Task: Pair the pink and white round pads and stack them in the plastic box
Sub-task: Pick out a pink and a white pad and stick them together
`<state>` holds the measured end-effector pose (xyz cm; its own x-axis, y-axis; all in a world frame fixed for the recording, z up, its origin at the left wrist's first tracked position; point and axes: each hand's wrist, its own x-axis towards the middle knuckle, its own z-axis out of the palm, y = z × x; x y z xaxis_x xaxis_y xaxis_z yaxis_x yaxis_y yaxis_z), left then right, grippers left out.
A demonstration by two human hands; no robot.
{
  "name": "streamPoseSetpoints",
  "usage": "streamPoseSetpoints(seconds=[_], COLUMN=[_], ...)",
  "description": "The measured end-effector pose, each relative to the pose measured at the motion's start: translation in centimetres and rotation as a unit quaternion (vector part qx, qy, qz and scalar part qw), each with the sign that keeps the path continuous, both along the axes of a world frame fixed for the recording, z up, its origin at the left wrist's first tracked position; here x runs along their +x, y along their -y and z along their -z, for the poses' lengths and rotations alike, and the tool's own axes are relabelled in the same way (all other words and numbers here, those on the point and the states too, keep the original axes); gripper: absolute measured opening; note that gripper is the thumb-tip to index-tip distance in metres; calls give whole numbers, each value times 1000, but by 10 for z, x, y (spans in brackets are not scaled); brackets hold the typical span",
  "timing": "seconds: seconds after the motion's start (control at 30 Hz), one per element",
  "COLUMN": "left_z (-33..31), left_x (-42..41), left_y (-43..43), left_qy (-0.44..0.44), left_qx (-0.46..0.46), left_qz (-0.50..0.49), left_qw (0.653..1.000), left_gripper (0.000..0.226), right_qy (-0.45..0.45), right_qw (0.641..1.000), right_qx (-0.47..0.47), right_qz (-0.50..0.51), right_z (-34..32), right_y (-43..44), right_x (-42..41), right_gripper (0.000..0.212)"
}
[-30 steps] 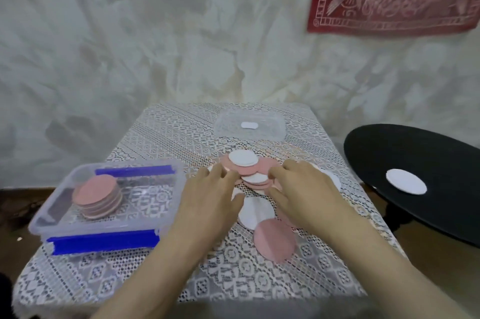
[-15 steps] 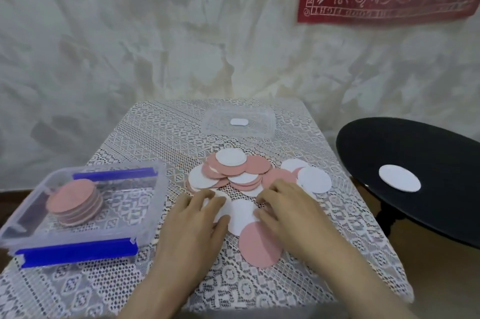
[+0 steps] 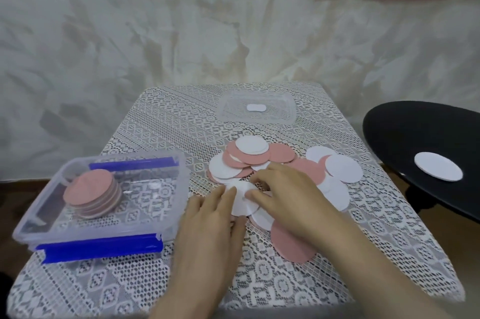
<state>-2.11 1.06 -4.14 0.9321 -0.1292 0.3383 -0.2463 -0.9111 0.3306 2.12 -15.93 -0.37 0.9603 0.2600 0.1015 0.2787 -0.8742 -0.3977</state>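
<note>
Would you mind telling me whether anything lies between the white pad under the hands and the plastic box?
Nothing visible does. Only bare lace cloth lies between the white pad and the plastic box, which stands open to its left. The pad need only clear the box's wall.

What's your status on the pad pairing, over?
The left grip and right grip are both on one white pad, hold unclear. Paired stack sits in plastic box. Loose pile just beyond; nothing blocking the box.
</note>
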Motion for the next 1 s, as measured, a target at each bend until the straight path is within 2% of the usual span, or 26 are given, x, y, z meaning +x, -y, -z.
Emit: streamPoseSetpoints(seconds=[0.23, 0.4, 0.47, 0.6, 0.67, 0.73, 0.87, 0.93, 1.0], left_z=[-3, -7, -9, -14, -16, -16, -16, -19, -21], left_x=[0, 2, 1, -8, -13, -15, -17, -18, -17], left_y=[4, 11, 10, 9, 6, 3, -4, -5, -6], left_qy=[-3, -1, -11, -48, -71, -92, -118, -123, -121], left_qx=[-23, -32, -43, -111, -174, -196, -215, -214, -212], left_qz=[22, 42, 45, 57, 65, 62, 53, 42, 32], left_qw=[999, 999, 998, 991, 980, 974, 968, 968, 969], left_gripper=[52, 48, 49, 49, 40, 26, 15, 13, 11], right_qy=[-55, -57, -51, -100, -129, -158, -154, -110, -104], right_qw=[991, 986, 980, 963, 952, 941, 955, 981, 992], right_qx=[111, 135, 174, 249, 278, 298, 252, 158, 74], right_qz=[46, 81, 87, 41, 1, -19, -7, 13, 23], right_z=[2, 1, 0, -1, -3, -6, -5, -6, -10], right_y=[4, 21, 29, 34, 31, 27, 26, 31, 38], right_x=[7, -3, -8, -20, -25, -31, -33, -34, -38], right_gripper=[20, 14, 10, 4, 6, 11, 13, 3, 16])
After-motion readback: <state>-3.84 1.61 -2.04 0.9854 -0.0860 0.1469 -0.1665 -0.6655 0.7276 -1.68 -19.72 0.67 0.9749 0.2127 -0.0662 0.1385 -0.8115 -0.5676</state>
